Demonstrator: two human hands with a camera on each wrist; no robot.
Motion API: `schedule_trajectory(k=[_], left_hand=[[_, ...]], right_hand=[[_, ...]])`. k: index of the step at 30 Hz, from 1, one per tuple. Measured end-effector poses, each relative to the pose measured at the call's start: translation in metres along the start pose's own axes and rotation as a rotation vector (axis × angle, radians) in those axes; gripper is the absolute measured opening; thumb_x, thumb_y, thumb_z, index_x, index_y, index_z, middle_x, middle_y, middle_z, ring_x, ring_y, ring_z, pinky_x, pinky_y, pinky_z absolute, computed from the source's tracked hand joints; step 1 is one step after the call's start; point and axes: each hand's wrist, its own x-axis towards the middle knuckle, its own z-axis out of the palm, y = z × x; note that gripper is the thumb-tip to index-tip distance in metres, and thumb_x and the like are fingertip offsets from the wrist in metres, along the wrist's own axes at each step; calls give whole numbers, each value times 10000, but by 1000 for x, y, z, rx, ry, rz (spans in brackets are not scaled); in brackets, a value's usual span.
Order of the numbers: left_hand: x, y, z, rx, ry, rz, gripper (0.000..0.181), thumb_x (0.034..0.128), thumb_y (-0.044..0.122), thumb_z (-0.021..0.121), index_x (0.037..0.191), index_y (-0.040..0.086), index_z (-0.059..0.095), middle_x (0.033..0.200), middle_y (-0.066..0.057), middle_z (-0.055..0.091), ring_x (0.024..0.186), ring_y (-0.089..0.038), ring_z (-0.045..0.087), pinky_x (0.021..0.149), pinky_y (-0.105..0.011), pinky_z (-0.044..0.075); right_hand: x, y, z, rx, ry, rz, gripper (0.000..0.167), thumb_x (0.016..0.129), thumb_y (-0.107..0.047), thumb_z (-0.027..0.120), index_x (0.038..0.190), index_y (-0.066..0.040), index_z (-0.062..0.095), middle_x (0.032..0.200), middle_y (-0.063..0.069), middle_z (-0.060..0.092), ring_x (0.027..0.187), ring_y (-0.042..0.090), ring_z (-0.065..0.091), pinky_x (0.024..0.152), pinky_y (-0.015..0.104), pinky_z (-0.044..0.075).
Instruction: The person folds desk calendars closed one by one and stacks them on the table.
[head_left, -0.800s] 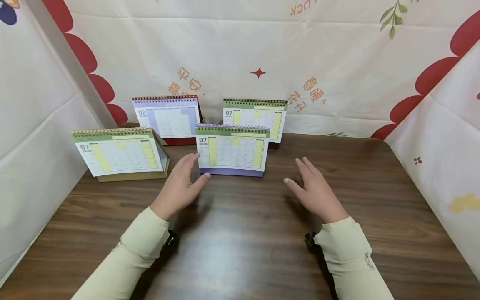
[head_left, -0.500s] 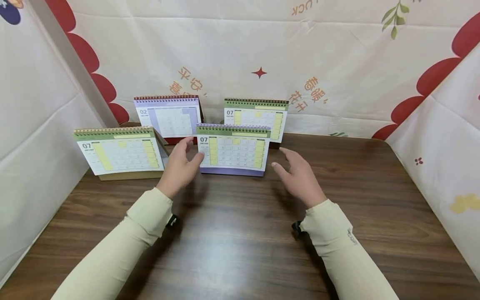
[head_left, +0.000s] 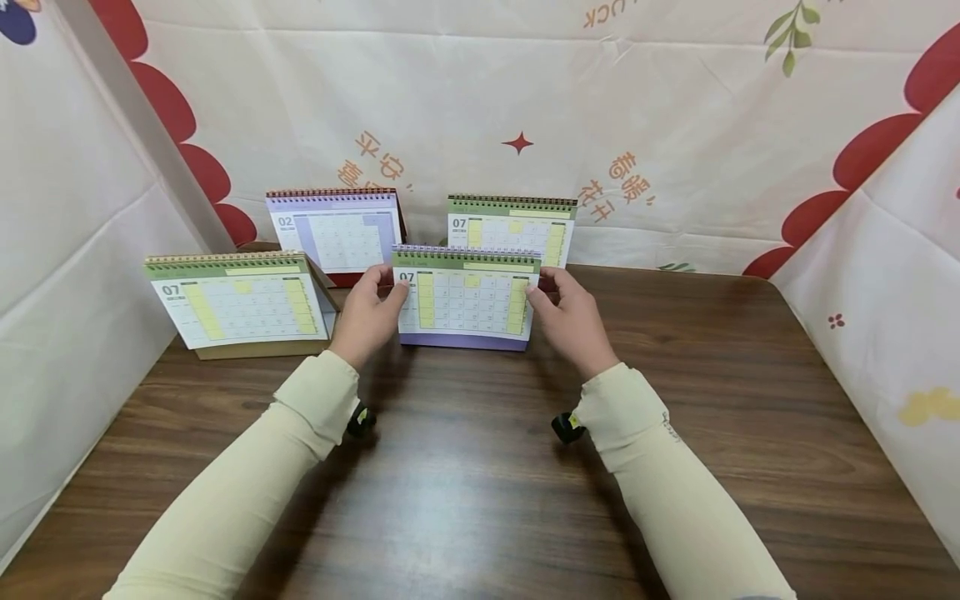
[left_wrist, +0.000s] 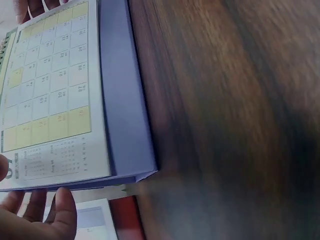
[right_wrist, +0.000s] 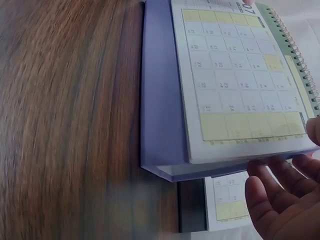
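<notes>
A desk calendar (head_left: pixel 471 304) with a purple stand, a green header and "07" on its page stands upright at the middle of the table. Its left side edge is between the thumb and fingers of my left hand (head_left: pixel 367 317). My right hand (head_left: pixel 573 323) pinches the opposite edge, thumb in front and fingers behind. In the left wrist view, fingers (left_wrist: pixel 37 205) reach behind the purple stand (left_wrist: pixel 125 100). The right wrist view has the fingertips (right_wrist: pixel 256 192) curled at the back of the calendar (right_wrist: pixel 235 85). The back of the stand is hidden.
Behind stand a red-based calendar (head_left: pixel 341 237) showing "02" and a dark-based calendar (head_left: pixel 558 250), partly covered by the purple one. A tan-based calendar (head_left: pixel 240 308) stands at the left. Printed cloth (head_left: pixel 480 100) encloses the wooden table (head_left: pixel 465 467).
Both hands have moved inward and forward to the purple-based calendar. They now hold its two side edges; earlier the right hand was apart from it. The calendars have stayed in place.
</notes>
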Motion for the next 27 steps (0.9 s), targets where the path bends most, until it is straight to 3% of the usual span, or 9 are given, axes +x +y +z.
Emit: schedule_trajectory(k=[5,9,16,27], left_hand=[[4,-5,5,-38,5,31,292,1042,276,503,1209,52,588,1073,-120,611,946,-252,541,809,-378,436],[6,-8,8,-21,6,32,262,1056,260,488,1198,60,580,1044,-123,614,900,-254,548,771,-372,435],[6,-12,13,53,20,47,220,1062,258,481,1153,70,551,1050,-127,629,899,-265,567,786,-396,458],[9,-14,15,11,41,43,228,1056,230,498,1176,48,564,1053,-138,632,899,-262,574,796,-388,453]], right_hand=[[3,1,6,28,8,15,316,1034,-310,528,1243,-82,592,1065,107,607,899,253,528,759,385,446],[5,3,13,15,36,25,240,1052,-289,490,1162,-106,601,965,99,615,770,250,512,640,364,410],[3,8,25,-70,122,10,230,1063,-304,461,1091,-109,578,916,94,639,762,244,569,632,361,442],[8,9,23,-105,94,7,243,1068,-321,450,1092,-108,564,955,96,654,788,249,581,646,370,446]])
